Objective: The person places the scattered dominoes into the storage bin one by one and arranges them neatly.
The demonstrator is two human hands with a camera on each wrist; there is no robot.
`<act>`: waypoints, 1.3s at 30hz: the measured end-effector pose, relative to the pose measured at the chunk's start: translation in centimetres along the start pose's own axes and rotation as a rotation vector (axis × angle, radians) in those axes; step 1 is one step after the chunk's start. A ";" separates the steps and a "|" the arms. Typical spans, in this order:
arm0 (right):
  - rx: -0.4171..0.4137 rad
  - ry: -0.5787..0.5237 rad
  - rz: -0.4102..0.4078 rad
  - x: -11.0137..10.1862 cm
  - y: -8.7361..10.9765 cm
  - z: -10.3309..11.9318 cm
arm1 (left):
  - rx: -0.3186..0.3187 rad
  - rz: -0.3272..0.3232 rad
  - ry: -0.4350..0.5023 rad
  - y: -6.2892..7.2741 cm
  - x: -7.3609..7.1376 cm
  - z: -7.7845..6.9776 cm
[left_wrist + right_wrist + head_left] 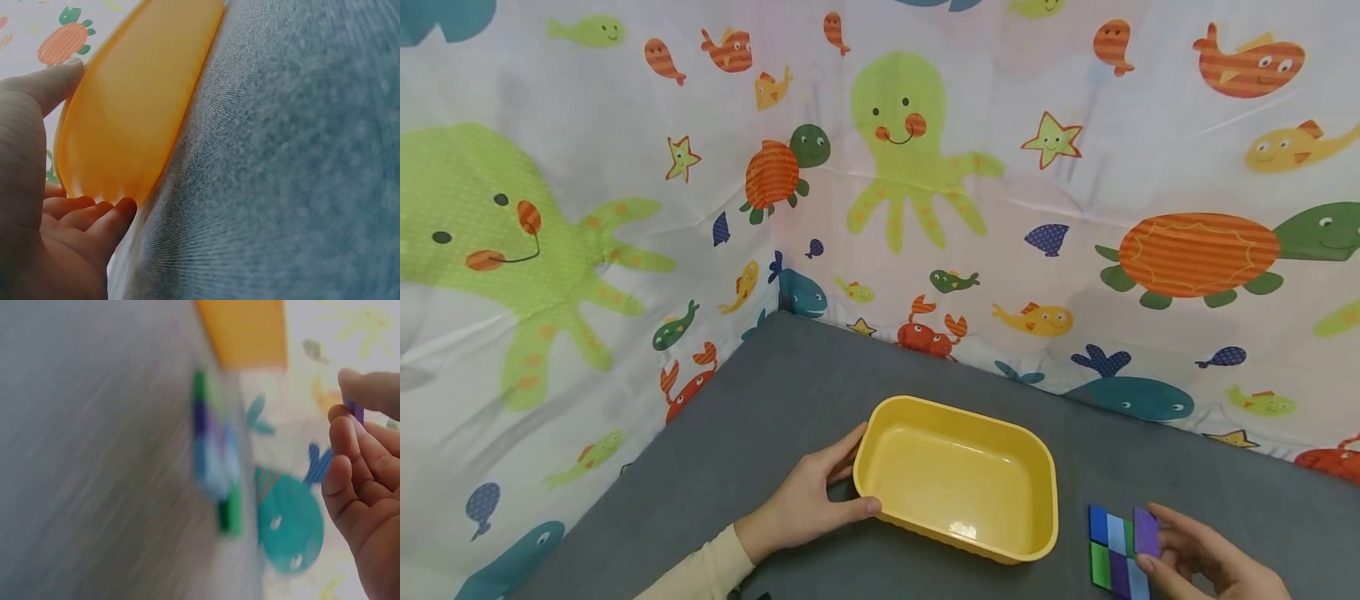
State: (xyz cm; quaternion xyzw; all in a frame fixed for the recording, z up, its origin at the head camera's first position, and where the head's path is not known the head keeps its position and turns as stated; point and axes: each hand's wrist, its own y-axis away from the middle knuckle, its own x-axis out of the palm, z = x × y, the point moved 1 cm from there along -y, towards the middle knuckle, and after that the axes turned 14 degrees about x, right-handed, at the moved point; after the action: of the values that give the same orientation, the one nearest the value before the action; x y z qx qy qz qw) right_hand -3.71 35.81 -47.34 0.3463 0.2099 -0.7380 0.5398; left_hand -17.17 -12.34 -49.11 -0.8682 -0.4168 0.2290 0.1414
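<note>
A shallow yellow plastic tub [955, 467] with rounded corners stands on the grey surface. My left hand [808, 500] grips its left end, the thumb at the near rim and the fingers round the far side; in the left wrist view the fingertips [125, 205] touch the tub wall [134, 106]. My right hand [1213, 558] pinches a purple rectangular tile [1146, 532] between thumb and fingers, raised above the surface. Just left of it lies a block of small flat tiles [1099, 565] in blue, light blue, green and purple, set edge to edge in two rows.
A white cloth [820, 167] printed with sea animals hangs behind and along the left side. Its lower edge meets the grey surface [760, 400]. The tub stands between the left hand and the tiles. A small dark object [763, 596] shows at the bottom edge below the left wrist.
</note>
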 end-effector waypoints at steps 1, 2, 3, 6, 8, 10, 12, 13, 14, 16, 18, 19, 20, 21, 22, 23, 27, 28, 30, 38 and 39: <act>0.072 0.059 -0.112 0.2 0.9 2.5 | 0.001 0.000 0.000 0.0 0.0 0.0; 0.107 0.060 -0.100 0.0 0.8 4.1 | -0.001 -0.001 -0.004 -0.1 0.0 -0.1; 0.134 0.061 -0.073 -0.1 0.7 5.4 | -0.003 -0.003 -0.008 -0.1 0.0 -0.1; 0.198 0.027 0.016 0.0 0.2 8.2 | -0.003 -0.002 -0.010 -0.1 0.0 0.0; 0.208 -0.019 0.061 0.5 0.0 9.8 | -0.007 -0.003 -0.015 0.0 0.0 0.0; 0.203 -0.054 0.094 1.1 -0.1 11.4 | -0.006 -0.001 -0.016 0.1 0.0 0.1; 0.189 -0.068 0.112 1.8 -0.4 12.8 | -0.007 0.001 -0.020 0.1 0.0 0.2; 0.179 -0.073 0.122 2.1 -0.5 13.4 | -0.010 0.002 -0.023 0.1 0.1 0.1; 0.170 -0.075 0.129 2.3 -0.5 14.1 | -0.012 0.001 -0.026 0.1 0.1 0.1; 0.145 -0.074 0.138 2.9 -0.8 15.3 | -0.014 0.001 -0.034 0.0 0.0 0.0; 0.117 -0.079 0.144 3.4 -1.0 16.3 | -0.013 0.001 -0.038 0.0 0.0 0.0; 0.104 -0.090 0.148 3.7 -1.1 16.8 | -0.012 0.002 -0.038 -0.1 0.0 -0.1; 0.092 -0.098 0.149 4.1 -1.3 17.2 | -0.007 0.003 -0.039 -0.1 0.0 -0.1; 0.081 -0.107 0.148 4.4 -1.4 17.5 | -0.006 0.005 -0.040 -0.1 0.0 0.0; 0.071 -0.117 0.149 4.8 -1.5 17.8 | -0.003 0.007 -0.042 0.0 0.0 0.0; 0.061 -0.131 0.152 5.3 -1.6 18.0 | -0.001 0.008 -0.041 0.0 0.0 0.0; 0.014 -0.170 0.160 7.0 -1.7 18.8 | 0.013 0.011 -0.033 0.1 0.1 0.2; 0.000 -0.180 0.168 7.4 -1.8 19.0 | 0.018 0.011 -0.031 0.1 0.1 0.2; -0.025 -0.197 0.181 8.2 -1.8 19.4 | 0.018 0.013 -0.032 0.2 0.1 0.3; -0.059 -0.254 0.210 10.7 -2.6 21.6 | -0.033 0.008 -0.046 0.0 0.2 0.1; -0.056 -0.261 0.215 11.0 -2.8 21.8 | -0.033 0.008 -0.047 -0.1 0.2 0.1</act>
State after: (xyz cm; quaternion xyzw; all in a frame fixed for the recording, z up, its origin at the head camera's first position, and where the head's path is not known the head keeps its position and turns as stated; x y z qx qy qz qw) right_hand -14.46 14.64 -40.99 0.2528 0.1199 -0.7085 0.6479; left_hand -17.18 -12.17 -49.19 -0.8665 -0.4205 0.2429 0.1161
